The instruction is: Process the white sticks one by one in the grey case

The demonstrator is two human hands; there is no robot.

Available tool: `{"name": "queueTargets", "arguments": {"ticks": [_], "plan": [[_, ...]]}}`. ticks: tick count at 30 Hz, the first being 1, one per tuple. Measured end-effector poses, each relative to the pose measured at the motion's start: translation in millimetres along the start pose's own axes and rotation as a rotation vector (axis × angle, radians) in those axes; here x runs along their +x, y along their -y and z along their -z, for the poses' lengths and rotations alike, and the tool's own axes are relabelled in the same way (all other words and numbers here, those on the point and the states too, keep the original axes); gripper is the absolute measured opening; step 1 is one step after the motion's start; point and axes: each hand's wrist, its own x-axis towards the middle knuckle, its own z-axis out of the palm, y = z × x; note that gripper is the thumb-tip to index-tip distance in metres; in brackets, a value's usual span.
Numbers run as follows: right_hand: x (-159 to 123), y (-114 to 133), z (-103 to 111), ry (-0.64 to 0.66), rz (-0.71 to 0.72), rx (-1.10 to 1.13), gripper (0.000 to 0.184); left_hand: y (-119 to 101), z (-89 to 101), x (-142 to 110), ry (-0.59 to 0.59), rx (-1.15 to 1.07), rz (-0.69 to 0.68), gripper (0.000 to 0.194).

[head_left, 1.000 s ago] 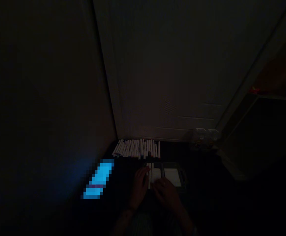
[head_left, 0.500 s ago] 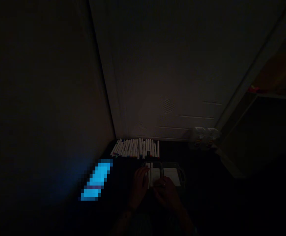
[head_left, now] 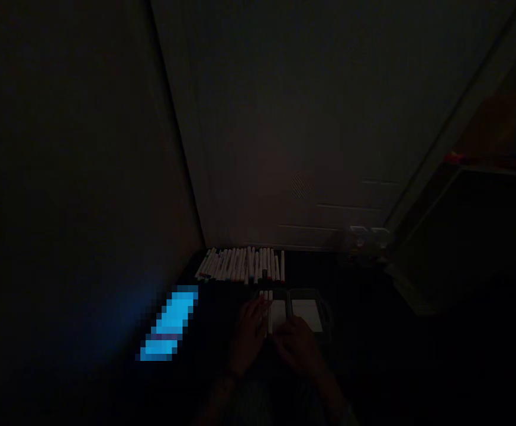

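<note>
The scene is very dark. An open case (head_left: 328, 312) with two halves lies in front of me. A few white markers (head_left: 270, 303) stand side by side in its left half. My left hand (head_left: 247, 332) lies over these markers, its fingers stretched out and touching them. At the lower middle of the case, my right hand (head_left: 301, 348) has its fingers curled in; whatever they hold is hidden. White panels (head_left: 306, 315) show inside the case. Behind it lies a row of several white markers (head_left: 240, 264) with coloured ends.
A glowing blue pixelated patch (head_left: 169, 324) lies to the left, by the wall. Clear plastic containers (head_left: 368, 241) stand at the back right. A pale panel (head_left: 284, 136) with a heart pattern rises behind the dark surface. On the right is a shelf (head_left: 497, 170).
The view has shifted slightly. My left hand stays over the markers in the case, its fingers a little further across them. My right hand has hardly moved.
</note>
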Motion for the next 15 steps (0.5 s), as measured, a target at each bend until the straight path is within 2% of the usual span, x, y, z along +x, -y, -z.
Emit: {"name": "queueTargets", "arguments": {"ticks": [9, 15], "plan": [[-1.8, -2.7, -3.4, -0.005, -0.01, 0.0, 0.018, -0.1, 1.1, -0.6, 0.047, 0.049, -0.005, 0.037], [-0.6, -1.4, -2.1, 0.008, -0.01, -0.004, 0.017, 0.3, -0.1, -1.1, 0.034, 0.047, -0.004, 0.037]]}}
